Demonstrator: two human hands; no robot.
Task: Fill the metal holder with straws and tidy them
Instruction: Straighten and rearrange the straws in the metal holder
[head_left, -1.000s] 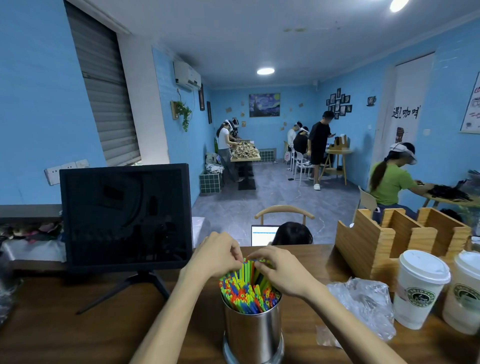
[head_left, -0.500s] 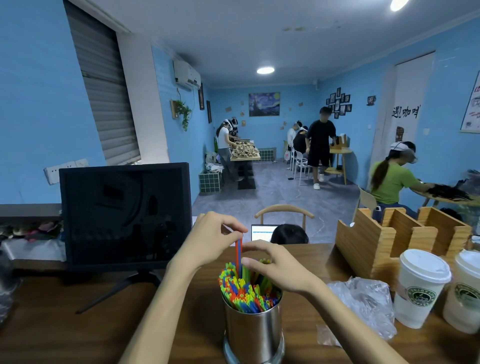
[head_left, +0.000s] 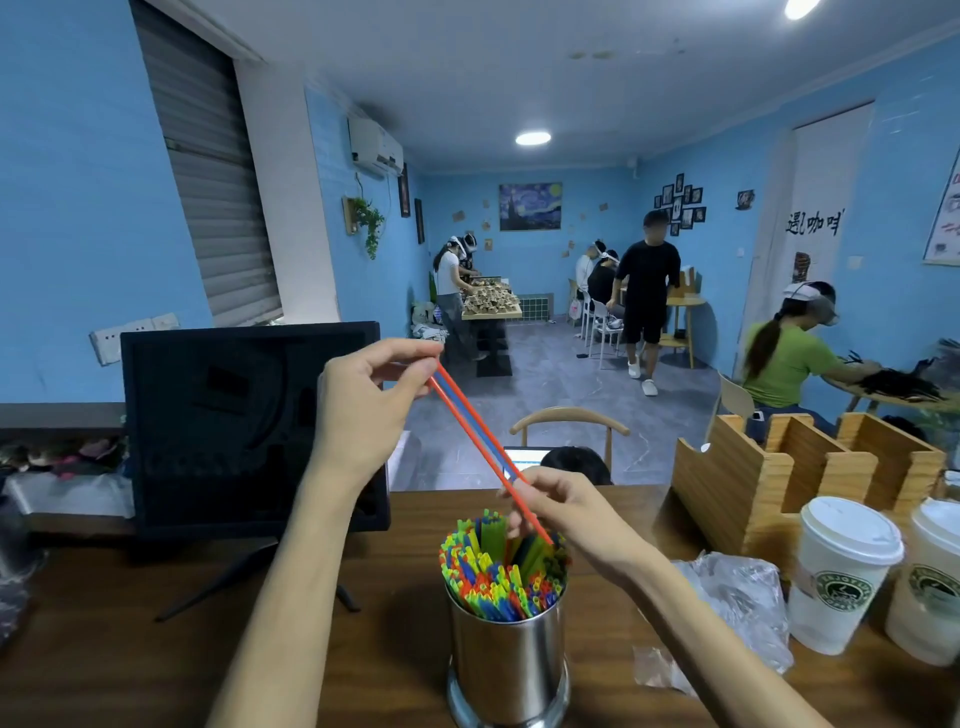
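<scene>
Two straws: one red, one blue, held side by side on a slant above the metal holder.
Left hand: raised up-left of the holder, thumb and forefinger pinching the straws' upper ends.
Right hand: just above the holder's rim, fingers curled round the straws' lower part.
Metal holder: upright on the wooden counter, packed with multicoloured straws.
</scene>
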